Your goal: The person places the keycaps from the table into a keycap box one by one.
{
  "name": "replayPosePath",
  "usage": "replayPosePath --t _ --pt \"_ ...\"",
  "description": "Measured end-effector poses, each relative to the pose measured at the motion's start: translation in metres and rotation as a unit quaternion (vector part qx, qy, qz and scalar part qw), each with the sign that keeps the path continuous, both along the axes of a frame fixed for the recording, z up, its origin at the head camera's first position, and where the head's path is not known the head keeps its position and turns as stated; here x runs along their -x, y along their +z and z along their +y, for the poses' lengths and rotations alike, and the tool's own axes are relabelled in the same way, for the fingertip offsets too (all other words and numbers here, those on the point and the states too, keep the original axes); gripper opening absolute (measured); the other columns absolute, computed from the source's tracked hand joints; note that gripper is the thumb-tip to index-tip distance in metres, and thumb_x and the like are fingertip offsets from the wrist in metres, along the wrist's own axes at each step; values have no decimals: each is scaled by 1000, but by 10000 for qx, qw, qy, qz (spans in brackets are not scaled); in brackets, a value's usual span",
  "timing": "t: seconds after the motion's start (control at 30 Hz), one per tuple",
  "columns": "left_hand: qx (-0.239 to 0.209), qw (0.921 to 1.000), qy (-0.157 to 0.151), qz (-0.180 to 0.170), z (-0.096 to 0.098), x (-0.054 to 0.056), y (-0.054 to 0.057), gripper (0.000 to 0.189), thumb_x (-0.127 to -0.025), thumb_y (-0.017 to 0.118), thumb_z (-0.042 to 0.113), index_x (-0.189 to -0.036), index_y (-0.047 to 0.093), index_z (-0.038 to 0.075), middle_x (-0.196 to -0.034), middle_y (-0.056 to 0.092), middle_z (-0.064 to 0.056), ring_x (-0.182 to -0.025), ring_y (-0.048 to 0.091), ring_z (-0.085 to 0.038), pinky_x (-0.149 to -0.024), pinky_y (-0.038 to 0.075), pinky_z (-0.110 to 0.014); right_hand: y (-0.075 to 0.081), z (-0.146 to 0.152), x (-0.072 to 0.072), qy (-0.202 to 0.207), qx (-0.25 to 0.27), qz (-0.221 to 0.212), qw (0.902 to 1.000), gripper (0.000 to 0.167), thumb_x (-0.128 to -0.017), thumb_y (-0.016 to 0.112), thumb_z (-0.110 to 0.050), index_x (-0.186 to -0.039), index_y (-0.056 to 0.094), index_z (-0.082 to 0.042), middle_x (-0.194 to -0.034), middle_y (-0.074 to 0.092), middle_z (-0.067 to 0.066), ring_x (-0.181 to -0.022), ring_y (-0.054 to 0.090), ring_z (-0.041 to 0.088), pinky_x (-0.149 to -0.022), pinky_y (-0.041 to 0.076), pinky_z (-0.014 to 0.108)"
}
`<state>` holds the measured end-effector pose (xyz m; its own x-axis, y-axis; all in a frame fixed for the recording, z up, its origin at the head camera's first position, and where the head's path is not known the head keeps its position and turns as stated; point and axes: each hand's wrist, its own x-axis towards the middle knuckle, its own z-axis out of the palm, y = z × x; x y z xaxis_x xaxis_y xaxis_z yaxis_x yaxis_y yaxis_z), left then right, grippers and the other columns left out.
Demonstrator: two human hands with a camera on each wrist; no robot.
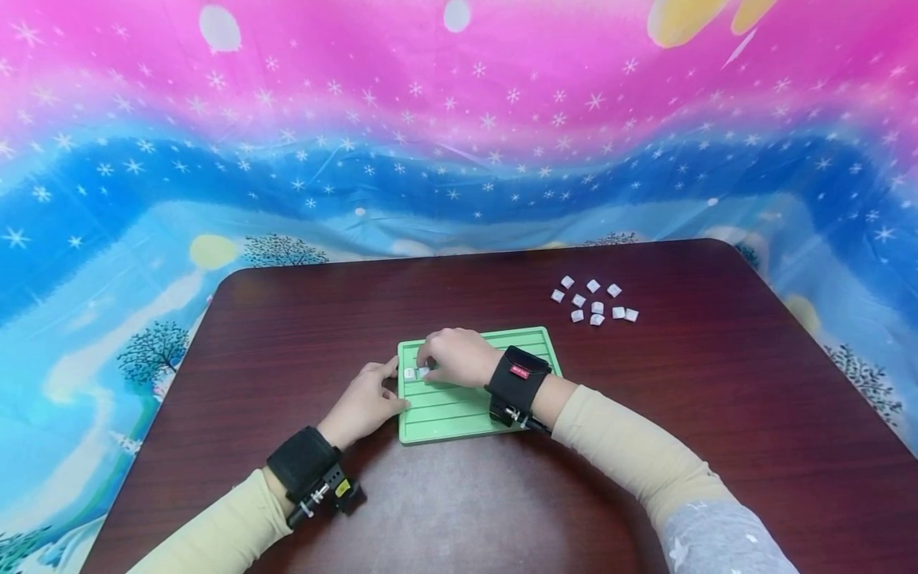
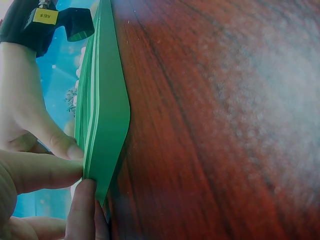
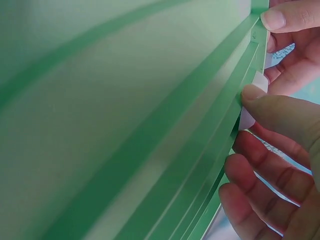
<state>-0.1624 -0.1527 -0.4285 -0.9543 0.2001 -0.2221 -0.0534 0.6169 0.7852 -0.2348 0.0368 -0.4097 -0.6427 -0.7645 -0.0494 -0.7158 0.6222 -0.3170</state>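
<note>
The right sleeve (image 1: 645, 462), nearest the head camera, leads to the right hand (image 1: 462, 357), whose thumb and fingers are drawn together, pinching a small white block (image 1: 423, 372). That block sits at the fingertips, over a channel of the green tray (image 1: 448, 429) beneath the grip. Just left of the pinch lies a second white block (image 1: 409, 374). Farther left, the left hand (image 1: 366, 402) touches the tray's edge, thumb and forefinger spread. Loose blocks (image 1: 597, 308) lie well beyond the grip, to its right.
</note>
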Motion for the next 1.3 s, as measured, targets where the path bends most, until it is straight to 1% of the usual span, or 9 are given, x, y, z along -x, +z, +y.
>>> replayPosePath --t 0.33,0.53,0.8,1.07,1.3 --pt "8 10000 -32 19 0 0 1 78 -90 71 -2 -156 31 -10 -138 46 -28 -83 61 -18 -73 51 -33 0 -3 -1 -38 -31 -75 10000 19 -93 79 -19 -111 80 -13 -98 71 0 -88 64 12 -74 52 28" --pt "55 10000 -47 55 -1 0 0 78 -90 71 -1 -156 31 -10 -137 47 -28 -84 60 -18 -74 52 -34 1 -4 -1 -32 -76 -40 10000 19 -93 79 -19 -111 80 -13 -99 71 0 -88 64 12 -73 52 28" --pt "94 9999 -36 70 -1 0 0 77 -90 72 -1 -155 32 -10 -136 47 -28 -83 60 -18 -73 52 -34 -1 -2 0 -29 -5 -105 9999 23 -93 79 -22 -114 79 -13 -96 70 -1 -85 63 11 -72 51 27" --pt "129 9999 -39 47 -1 0 -1 78 -90 72 0 -156 31 -10 -135 47 -27 -85 62 -18 -74 52 -34 4 6 1 -104 237 -302 9992 28 -93 79 -21 -119 77 -10 -106 72 2 -93 66 14 -79 53 29" --pt "64 10000 -49 43 0 -1 0 79 -91 73 1 -156 30 -11 -134 47 -27 -85 61 -18 -71 51 -34 11 23 4 -218 534 -69 9983 27 -94 78 -20 -119 77 -9 -107 72 3 -92 66 15 -77 52 28"
